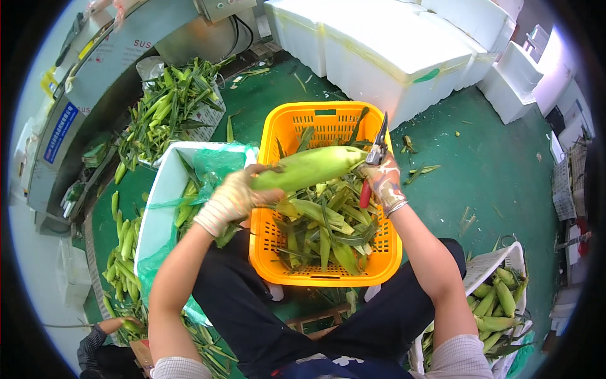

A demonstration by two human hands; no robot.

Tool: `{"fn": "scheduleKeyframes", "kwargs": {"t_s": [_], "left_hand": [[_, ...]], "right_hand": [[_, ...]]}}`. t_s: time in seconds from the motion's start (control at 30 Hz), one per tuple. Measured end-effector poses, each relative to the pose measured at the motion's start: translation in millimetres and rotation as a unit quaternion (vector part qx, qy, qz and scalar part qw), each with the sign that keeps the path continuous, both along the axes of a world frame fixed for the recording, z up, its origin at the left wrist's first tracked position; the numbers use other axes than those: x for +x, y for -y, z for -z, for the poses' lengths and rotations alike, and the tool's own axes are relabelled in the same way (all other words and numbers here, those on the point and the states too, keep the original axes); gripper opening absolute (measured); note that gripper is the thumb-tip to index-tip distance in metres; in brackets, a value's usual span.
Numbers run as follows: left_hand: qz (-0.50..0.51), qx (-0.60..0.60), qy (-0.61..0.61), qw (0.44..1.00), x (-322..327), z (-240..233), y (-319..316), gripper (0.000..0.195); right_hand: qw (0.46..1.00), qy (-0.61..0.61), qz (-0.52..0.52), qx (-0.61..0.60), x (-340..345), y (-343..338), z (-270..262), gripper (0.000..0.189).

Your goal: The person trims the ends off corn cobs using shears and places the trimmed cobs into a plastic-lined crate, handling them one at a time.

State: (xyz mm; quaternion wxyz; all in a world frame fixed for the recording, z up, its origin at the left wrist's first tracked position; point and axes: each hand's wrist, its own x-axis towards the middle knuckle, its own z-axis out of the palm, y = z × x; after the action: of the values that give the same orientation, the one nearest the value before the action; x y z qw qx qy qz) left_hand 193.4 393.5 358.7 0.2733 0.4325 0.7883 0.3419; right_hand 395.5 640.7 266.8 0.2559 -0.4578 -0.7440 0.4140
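Note:
An ear of corn in its green husk (310,168) lies across the space above an orange plastic basket (326,283). My left hand (236,196), in a striped knit glove, grips the ear's left end. At the ear's right end, my right hand (384,182), in a patterned glove, is closed around red-handled pruning shears (377,151), whose metal blades point up beside the stalk end. Whether the blades touch the stalk, I cannot tell. Stripped husks and leaves (331,227) fill much of the basket below.
A white foam box (158,189) with green netting stands at the left, near heaped corn (125,241) and a crate of leaves (208,118). A white basket of corn (518,256) is at lower right. Large foam boxes (369,61) stand ahead. Another person's hand (111,324) shows at lower left.

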Motion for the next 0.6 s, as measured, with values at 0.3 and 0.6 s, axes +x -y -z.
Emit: {"fn": "scheduleKeyframes", "kwargs": {"t_s": [0.3,0.6], "left_hand": [[0.051,-0.129,-0.228,0.964,-52,-75,-1,0.040],[-0.121,0.320,-0.440,0.830,11,-35,-79,0.028]], "right_hand": [[0.970,0.081,-0.227,-0.028,10,46,-54,0.077],[0.877,-0.250,-0.096,-0.398,-8,113,-10,0.044]]}}
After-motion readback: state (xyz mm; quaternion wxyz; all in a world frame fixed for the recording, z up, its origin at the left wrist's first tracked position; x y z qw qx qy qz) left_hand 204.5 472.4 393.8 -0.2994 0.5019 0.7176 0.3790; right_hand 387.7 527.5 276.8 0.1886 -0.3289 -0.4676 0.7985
